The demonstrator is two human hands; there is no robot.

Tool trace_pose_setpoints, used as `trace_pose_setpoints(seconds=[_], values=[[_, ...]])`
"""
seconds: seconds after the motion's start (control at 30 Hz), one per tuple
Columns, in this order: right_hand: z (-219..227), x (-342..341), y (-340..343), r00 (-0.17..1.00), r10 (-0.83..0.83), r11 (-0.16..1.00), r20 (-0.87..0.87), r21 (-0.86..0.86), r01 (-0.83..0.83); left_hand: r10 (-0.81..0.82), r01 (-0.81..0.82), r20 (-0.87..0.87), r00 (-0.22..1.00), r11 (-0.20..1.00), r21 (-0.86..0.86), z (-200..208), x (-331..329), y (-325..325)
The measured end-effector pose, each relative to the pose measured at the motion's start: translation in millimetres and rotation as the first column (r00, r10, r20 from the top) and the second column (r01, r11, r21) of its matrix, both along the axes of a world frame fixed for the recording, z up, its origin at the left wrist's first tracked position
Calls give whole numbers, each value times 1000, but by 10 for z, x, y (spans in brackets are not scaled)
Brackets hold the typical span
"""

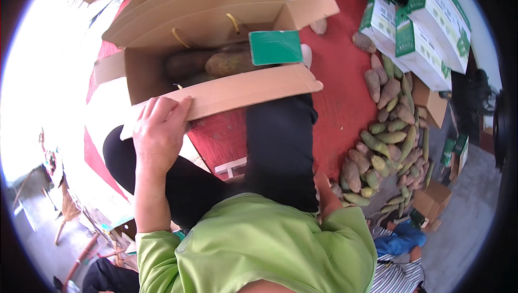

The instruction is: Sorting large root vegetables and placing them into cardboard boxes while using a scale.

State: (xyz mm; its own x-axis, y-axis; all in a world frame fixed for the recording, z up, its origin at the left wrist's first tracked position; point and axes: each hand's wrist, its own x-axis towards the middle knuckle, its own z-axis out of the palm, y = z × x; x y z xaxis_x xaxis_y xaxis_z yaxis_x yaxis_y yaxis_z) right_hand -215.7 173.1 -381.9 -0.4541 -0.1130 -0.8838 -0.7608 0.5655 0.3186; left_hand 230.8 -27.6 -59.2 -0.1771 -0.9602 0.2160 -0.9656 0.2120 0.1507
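An open cardboard box (205, 31) stands at your eleven o'clock; a pile of tubers (396, 136) lies at three. The box's near flap (243, 91) leans toward you, brown tubers (229, 64) inside beyond it. Your left hand (159, 128), at nine, has fingers clamped on that flap. Your right hand (322, 183), at four, is partly hidden; I cannot tell its fingers' state.

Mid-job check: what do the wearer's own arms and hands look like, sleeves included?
Light green short sleeves leave both forearms bare. The left hand wears no glove, and no watch or band shows on that wrist. The right hand is mostly hidden, too little to describe.
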Motion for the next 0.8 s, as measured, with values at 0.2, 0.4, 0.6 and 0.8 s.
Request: trace_pose_setpoints(seconds=[0.2, 0.4, 0.6, 0.8], values=[[363, -15, -365, 972, 236, 915, -9, -336, -225, -65, 66, 14, 998, 997, -27, -56, 55, 7], [1326, -38, -1657, 988, 51, 603, 145, -793, 86, -83, 84, 21, 996, 994, -68, -103, 141, 79], [2946, 582, -2756, 871, 414, 80, 262, -964, 252, -131, 130, -8, 991, 986, -101, -104, 127, 32], [4008, 1854, -3345, 619, 765, -236, -178, -972, 14, -71, 70, -37, 997, 997, -31, -103, 157, 64]])
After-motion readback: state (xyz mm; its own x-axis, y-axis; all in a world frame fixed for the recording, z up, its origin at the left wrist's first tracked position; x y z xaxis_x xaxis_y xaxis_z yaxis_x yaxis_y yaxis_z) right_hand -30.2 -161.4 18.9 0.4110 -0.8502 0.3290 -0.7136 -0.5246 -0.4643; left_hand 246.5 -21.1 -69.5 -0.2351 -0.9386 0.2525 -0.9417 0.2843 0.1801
